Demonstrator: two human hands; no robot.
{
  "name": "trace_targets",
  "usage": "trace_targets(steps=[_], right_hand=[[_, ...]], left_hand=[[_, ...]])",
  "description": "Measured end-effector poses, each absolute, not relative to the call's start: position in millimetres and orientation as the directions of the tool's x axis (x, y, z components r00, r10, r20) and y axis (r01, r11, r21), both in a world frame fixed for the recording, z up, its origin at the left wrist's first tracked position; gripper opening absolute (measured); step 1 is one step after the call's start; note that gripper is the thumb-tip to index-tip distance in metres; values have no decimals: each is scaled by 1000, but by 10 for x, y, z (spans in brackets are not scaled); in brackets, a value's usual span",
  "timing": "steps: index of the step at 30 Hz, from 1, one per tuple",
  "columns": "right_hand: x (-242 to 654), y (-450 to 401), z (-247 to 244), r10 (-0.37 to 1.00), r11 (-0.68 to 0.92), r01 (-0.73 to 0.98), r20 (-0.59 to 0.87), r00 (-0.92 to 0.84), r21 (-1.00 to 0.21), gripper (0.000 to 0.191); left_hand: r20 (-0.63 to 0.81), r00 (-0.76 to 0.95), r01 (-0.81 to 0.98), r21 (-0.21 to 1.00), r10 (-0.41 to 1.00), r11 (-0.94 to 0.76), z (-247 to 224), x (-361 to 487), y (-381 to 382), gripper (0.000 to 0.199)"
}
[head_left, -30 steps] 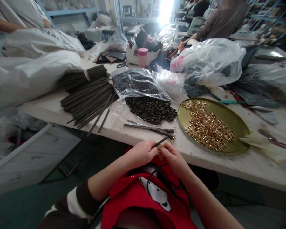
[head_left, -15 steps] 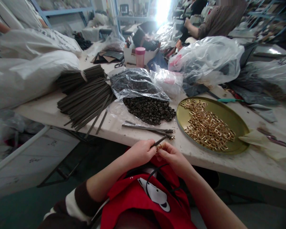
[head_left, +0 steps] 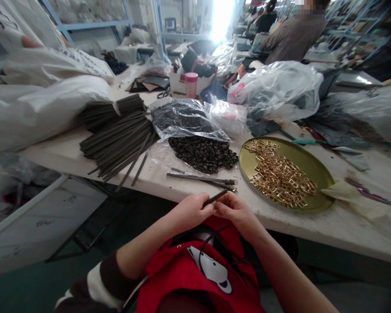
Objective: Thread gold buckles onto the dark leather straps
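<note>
Tabletop (head_left: 345, 228) runs across in front of me. White sacks (head_left: 45, 104) at its left, clear bag (head_left: 280, 91) at the back behind the round tray (head_left: 321, 171). Sheaf of dark strips (head_left: 117, 139) fanned out, left of the pile of dark loops (head_left: 203, 153). Gold buckles (head_left: 280, 174) heaped in the tray. A few buckled straps (head_left: 198, 178) lie near the front edge, just in front of the loops. Held strip (head_left: 215, 198) slants up from my left fingers (head_left: 208, 212), pinched shut on it, in front of the tabletop edge. Right fingers (head_left: 226, 208) closed, touching the left ones; can't tell what they grip.
</note>
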State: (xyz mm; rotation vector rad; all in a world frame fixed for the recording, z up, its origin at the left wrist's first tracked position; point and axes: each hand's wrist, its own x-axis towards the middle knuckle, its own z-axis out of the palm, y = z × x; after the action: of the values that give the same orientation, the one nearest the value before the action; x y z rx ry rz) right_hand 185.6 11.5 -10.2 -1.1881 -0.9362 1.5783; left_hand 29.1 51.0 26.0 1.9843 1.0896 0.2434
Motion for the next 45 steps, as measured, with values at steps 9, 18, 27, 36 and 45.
trace_targets(steps=[9, 18, 27, 36, 45], right_hand=[[1609, -5, -125, 938, -280, -534, -345, 22, -798, 28], [1644, 48, 51, 975, -195, -250, -215, 57, -949, 34], [1650, 107, -22, 959, -258, -339, -283, 23, -905, 31], [1685, 196, -58, 965, -260, -328, -239, -103, -908, 24], [1716, 217, -101, 980, -160, -157, -137, -146, -975, 19]], left_hand=[[-240, 500, 308, 947, 832, 88, 201, 242, 477, 25], [-165, 536, 335, 942, 828, -30, 252, 213, 505, 31], [-220, 499, 389, 921, 838, 10, 181, 250, 548, 25], [-342, 523, 255, 937, 781, 239, 123, 273, 624, 26], [-348, 512, 259, 934, 785, 245, 161, 254, 623, 24]])
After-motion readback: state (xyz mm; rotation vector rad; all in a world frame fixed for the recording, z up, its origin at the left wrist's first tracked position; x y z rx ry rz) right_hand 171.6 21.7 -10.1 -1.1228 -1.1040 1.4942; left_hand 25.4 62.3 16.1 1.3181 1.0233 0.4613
